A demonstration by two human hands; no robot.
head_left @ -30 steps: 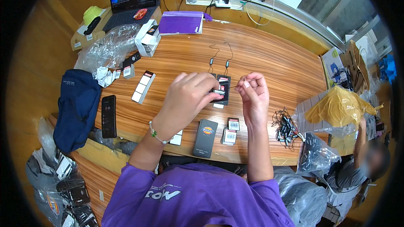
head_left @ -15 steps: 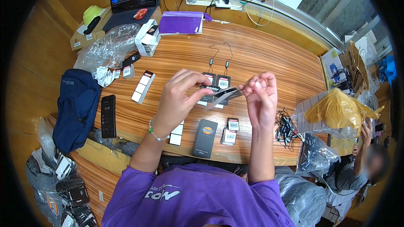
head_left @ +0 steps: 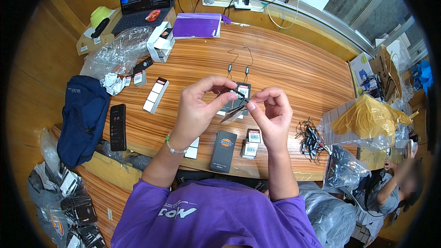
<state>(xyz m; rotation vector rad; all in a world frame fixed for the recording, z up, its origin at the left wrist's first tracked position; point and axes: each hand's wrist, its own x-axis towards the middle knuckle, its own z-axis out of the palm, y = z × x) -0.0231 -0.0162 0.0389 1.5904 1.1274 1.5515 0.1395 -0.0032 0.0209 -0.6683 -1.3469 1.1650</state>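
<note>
Above the middle of the table, my left hand (head_left: pixel 195 105) pinches a small black tab with white lettering, part of a hang tag (head_left: pixel 233 114) that tilts downward. My right hand (head_left: pixel 274 117) is closed, thumb and fingertip pinched at the tag's near upper end; the cord there is too small to make out. Behind my hands lie dark hang tags (head_left: pixel 244 91) with barcode labels, their black cords (head_left: pixel 248 59) stretched away from me. In front sit a stack of dark grey tags (head_left: pixel 223 151) and a stack of small barcode cards (head_left: pixel 250 148).
To the right lies a tangle of black cords (head_left: pixel 312 140) by a clear plastic bag (head_left: pixel 347 167). Label strips (head_left: pixel 156 95), a phone (head_left: pixel 118 127) and a blue bag (head_left: pixel 82 119) are left. A purple notebook (head_left: pixel 197 25) lies behind. Another person (head_left: pixel 383 190) sits at right.
My right hand has moved left and down, closer to my left hand, and now pinches at the hang tag. The tag hangs lower and more tilted.
</note>
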